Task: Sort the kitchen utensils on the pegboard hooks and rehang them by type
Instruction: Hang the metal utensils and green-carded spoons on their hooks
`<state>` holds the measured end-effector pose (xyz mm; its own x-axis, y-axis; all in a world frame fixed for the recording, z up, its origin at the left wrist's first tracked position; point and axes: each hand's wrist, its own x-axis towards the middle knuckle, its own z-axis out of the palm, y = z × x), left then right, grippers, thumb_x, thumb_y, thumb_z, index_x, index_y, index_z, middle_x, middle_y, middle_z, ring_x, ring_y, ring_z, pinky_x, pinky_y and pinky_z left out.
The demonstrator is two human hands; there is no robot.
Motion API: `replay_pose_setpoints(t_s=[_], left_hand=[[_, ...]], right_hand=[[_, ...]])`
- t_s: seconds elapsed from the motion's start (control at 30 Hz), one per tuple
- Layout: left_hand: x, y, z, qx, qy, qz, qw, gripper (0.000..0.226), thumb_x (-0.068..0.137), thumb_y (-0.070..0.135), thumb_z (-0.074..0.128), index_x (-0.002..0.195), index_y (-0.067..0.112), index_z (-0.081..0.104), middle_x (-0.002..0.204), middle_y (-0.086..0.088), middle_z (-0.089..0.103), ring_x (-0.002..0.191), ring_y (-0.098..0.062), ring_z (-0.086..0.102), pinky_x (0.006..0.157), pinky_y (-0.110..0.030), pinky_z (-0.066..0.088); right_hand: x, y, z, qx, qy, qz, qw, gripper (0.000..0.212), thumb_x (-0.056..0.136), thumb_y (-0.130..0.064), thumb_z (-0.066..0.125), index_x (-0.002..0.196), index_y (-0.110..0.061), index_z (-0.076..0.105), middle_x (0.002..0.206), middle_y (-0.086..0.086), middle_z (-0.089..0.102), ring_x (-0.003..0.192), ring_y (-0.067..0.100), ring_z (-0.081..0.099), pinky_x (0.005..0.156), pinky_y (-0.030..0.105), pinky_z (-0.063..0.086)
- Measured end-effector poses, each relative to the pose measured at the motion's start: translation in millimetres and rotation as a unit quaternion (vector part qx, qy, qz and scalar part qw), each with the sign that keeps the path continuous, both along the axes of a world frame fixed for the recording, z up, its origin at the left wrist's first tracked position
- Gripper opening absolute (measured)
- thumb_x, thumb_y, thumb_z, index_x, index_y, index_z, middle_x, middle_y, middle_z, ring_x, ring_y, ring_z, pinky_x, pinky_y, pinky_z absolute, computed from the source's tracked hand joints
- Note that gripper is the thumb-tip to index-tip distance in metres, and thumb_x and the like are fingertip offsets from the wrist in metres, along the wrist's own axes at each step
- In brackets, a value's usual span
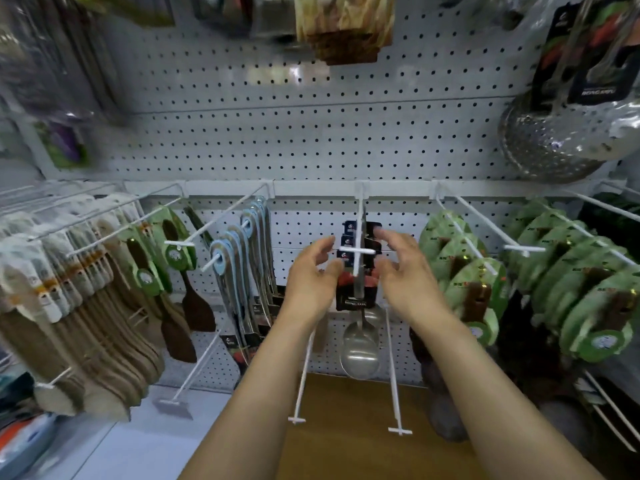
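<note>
Below the white pegboard [311,140], packaged utensils [358,282] hang over a wooden shelf [346,427].

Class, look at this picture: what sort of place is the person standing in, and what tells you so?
Most likely a shop's kitchenware aisle: a white pegboard with long hooks, rows of identical packaged spatulas, and carded steel ladles.

A white pegboard [311,140] dotted with dark holes is seen; green cards [571,271] are hung right of black-carded steel ladles [358,299].
</note>
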<state>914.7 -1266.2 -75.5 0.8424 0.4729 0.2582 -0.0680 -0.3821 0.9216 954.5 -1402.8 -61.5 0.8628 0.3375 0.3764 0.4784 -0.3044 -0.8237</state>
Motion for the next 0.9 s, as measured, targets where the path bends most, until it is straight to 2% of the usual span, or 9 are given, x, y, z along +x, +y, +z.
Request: replay_pose_setpoints(t_s=[0.13,0.17,0.23,0.33,0.47,0.53,0.7,0.77,0.9], left_hand=[[17,22,9,0.057,0.028,-0.063,0.996,0.023,0.093,0.015,0.063,0.115,0.022,0.068,0.106,0.004,0.069,0.098,-0.010,0.064,0.086,-0.024,0.052],[19,24,9,0.063,0.034,-0.078,0.994,0.022,0.092,0.015,0.064,0.111,0.024,0.069,0.103,0.004,0.070,0.095,-0.011,0.065,0.084,-0.024,0.053],[23,27,8,0.071,0.038,-0.104,0.991,0.021,0.091,0.014,0.065,0.106,0.025,0.072,0.097,0.002,0.071,0.087,-0.014,0.068,0.084,-0.033,0.057],[21,29,7,0.088,0.018,-0.122,0.988,0.023,0.089,0.010,0.066,0.098,0.030,0.074,0.091,0.006,0.072,0.082,-0.012,0.068,0.084,-0.040,0.058],[5,31,7,0.102,0.008,-0.145,0.984,0.036,0.088,0.013,0.069,0.083,0.049,0.070,0.085,0.012,0.073,0.082,-0.013,0.069,0.083,-0.040,0.058],[-3,31,8,0.110,0.016,-0.145,0.983,0.035,0.087,0.016,0.069,0.083,0.051,0.069,0.081,0.013,0.072,0.081,-0.013,0.068,0.080,-0.039,0.058],[-20,29,11,0.118,0.022,-0.149,0.981,0.032,0.087,0.021,0.070,0.085,0.052,0.068,0.081,0.015,0.070,0.080,-0.006,0.068,0.078,-0.033,0.059],[-25,27,12,0.129,0.026,-0.145,0.981,0.031,0.087,0.022,0.070,0.085,0.053,0.066,0.084,0.017,0.069,0.080,-0.003,0.067,0.079,-0.030,0.059],[-30,26,15,0.141,0.022,-0.145,0.979,0.034,0.087,0.022,0.070,0.084,0.055,0.064,0.084,0.019,0.069,0.080,-0.004,0.066,0.080,-0.033,0.059]], right_hand=[[23,19,15,0.008,0.004,-0.068,0.998,0.036,0.102,-0.009,0.038,0.132,-0.019,0.055,0.136,0.001,0.052,0.124,0.014,0.047,0.104,0.024,0.034],[26,21,17,0.010,0.011,-0.074,0.997,0.035,0.102,-0.010,0.038,0.131,-0.017,0.057,0.134,0.002,0.055,0.120,0.013,0.049,0.103,0.024,0.035],[36,27,20,0.013,0.036,-0.070,0.997,0.034,0.101,-0.012,0.039,0.127,-0.017,0.061,0.126,0.001,0.061,0.113,0.013,0.055,0.104,0.032,0.042],[47,33,22,0.024,0.081,-0.057,0.995,0.028,0.098,-0.014,0.047,0.114,-0.020,0.069,0.111,-0.001,0.069,0.103,0.017,0.063,0.099,0.041,0.049],[57,34,22,0.075,0.135,-0.041,0.987,0.026,0.092,-0.004,0.058,0.082,-0.024,0.072,0.076,-0.005,0.073,0.079,0.019,0.069,0.083,0.036,0.056],[58,34,21,0.075,0.136,-0.045,0.987,0.025,0.089,-0.001,0.063,0.077,-0.022,0.070,0.064,-0.007,0.071,0.071,0.016,0.069,0.081,0.037,0.058],[54,36,18,0.042,0.070,-0.068,0.994,0.012,0.084,-0.008,0.073,0.076,-0.017,0.069,0.077,0.003,0.073,0.077,0.021,0.071,0.082,0.041,0.058],[51,34,19,0.033,0.049,-0.071,0.996,0.009,0.084,-0.010,0.073,0.078,-0.015,0.070,0.076,0.003,0.072,0.074,0.019,0.070,0.079,0.038,0.059],[40,23,20,0.010,0.042,-0.044,0.998,0.004,0.085,-0.012,0.073,0.083,-0.009,0.071,0.071,0.002,0.073,0.064,0.013,0.067,0.068,0.029,0.054]])
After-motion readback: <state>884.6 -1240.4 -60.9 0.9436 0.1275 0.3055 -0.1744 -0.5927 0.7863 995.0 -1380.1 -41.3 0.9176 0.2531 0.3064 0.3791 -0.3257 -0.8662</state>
